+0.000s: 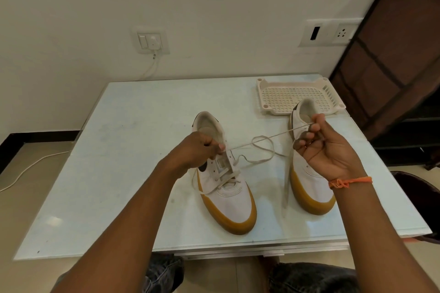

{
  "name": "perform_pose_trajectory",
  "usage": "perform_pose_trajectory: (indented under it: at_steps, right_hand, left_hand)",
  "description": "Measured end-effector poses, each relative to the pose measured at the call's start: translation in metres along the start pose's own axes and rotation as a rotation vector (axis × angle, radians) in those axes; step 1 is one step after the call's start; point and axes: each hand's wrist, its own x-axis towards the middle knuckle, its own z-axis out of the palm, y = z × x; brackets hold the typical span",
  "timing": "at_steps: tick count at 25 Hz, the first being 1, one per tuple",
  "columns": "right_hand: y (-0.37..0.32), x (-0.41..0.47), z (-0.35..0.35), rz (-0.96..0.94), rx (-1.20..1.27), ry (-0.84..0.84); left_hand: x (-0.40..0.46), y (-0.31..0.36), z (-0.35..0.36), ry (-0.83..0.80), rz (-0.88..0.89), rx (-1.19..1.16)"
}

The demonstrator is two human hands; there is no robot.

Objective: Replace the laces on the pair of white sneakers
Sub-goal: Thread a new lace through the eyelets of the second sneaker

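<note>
Left hand (197, 150) and right hand (326, 147), fingers pinched shut on the lace (262, 147) stretched above the left sneaker (226, 188) on the surface (119, 173); that loose mid-loop could cinch into a knot if pulled.

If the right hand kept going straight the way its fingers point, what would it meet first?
Probably the right sneaker, which lies just behind the right hand holding the lace; depth is unclear.
</note>
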Motion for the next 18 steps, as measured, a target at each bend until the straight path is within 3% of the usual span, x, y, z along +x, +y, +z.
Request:
perform_pose_trajectory:
  at_steps: [3,6,9,11,14,16,18]
  right_hand:
    - [0.0,-0.003,0.002,-0.087,0.11,-0.092]
    - [0.01,-0.004,0.007,-0.089,-0.099,-0.31]
    - [0.024,-0.001,0.013,-0.03,-0.323,-0.299]
    - [0.029,-0.001,0.017,-0.032,-0.429,-0.198]
    - [0.025,0.005,0.013,-0.094,-0.431,-0.097]
    - [0.011,0.007,0.004,-0.19,-0.285,-0.02]
    - [-0.011,0.006,-0.012,-0.3,0.0,0.079]
  left_hand:
    - [-0.009,0.009,0.013,-0.201,0.083,-0.053]
    - [-0.012,0.012,0.035,-0.35,0.14,-0.068]
    - [-0.013,0.011,0.044,-0.405,0.189,-0.031]
    - [-0.012,0.014,0.037,-0.283,0.166,-0.133]
    - [-0.01,0.017,0.016,0.077,0.038,-0.379]
    - [-0.006,0.011,-0.001,0.295,-0.049,-0.418]
    - [-0.004,0.003,-0.012,0.387,-0.101,-0.302]
